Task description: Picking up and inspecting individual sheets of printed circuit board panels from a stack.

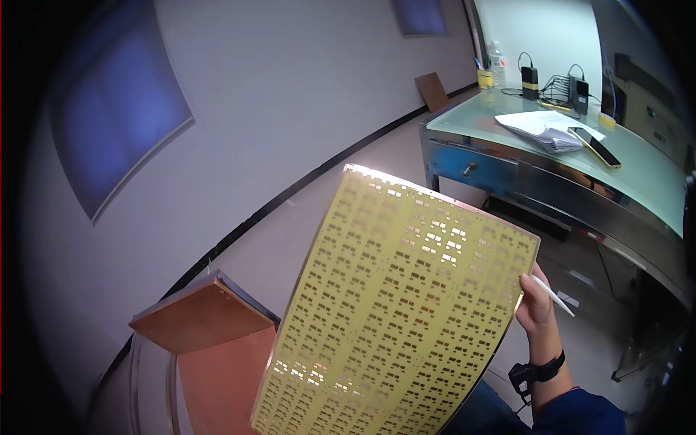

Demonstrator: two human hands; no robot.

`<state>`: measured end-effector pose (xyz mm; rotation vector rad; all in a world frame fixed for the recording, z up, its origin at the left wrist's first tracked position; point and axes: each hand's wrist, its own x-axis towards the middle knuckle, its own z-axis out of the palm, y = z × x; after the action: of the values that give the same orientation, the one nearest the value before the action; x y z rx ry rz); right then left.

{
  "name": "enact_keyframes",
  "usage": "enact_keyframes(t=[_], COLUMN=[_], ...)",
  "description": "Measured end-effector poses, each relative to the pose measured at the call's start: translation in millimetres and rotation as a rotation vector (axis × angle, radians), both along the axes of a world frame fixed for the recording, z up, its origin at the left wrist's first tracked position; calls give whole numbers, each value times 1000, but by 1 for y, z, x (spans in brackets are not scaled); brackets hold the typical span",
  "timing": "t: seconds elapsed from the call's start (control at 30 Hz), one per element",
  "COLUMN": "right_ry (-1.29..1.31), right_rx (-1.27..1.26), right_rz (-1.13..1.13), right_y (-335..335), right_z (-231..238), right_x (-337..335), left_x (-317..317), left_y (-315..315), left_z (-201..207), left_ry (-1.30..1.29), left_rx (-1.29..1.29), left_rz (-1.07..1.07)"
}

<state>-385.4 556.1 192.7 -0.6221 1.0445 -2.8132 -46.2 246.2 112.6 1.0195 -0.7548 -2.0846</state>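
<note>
A large yellow-green circuit board panel (pixel 406 304), covered in rows of small shiny copper pads, is held up tilted in front of me. My right hand (pixel 536 301) grips its right edge, with the thumb on the front face and the other fingers mostly hidden behind. A slim white pen-like stick (pixel 553 296) is also tucked in that hand, its pointed end sticking out down to the right. My left hand is out of view, and the panel's lower end runs past the bottom of the picture.
At the lower left stands a stack of copper-coloured sheets (pixel 199 319) on a support. A glass-topped desk (pixel 464 119) at the right bears papers (pixel 540 127), a phone (pixel 594 147), black devices with cables (pixel 530 82) and a bottle (pixel 497 61). A brown board (pixel 433 92) leans against the wall.
</note>
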Motion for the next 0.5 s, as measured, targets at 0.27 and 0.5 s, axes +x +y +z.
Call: enact_keyframes(t=[0.27, 0.5], right_ry=[8, 6], right_rx=[-20, -31], right_rz=[-30, -21], right_y=[10, 12], right_z=[-10, -17], right_x=[4, 1], left_x=[-3, -3], left_y=[-5, 0], left_z=[0, 3], left_ry=[12, 46], left_rx=[-49, -30], left_rz=[-14, 35])
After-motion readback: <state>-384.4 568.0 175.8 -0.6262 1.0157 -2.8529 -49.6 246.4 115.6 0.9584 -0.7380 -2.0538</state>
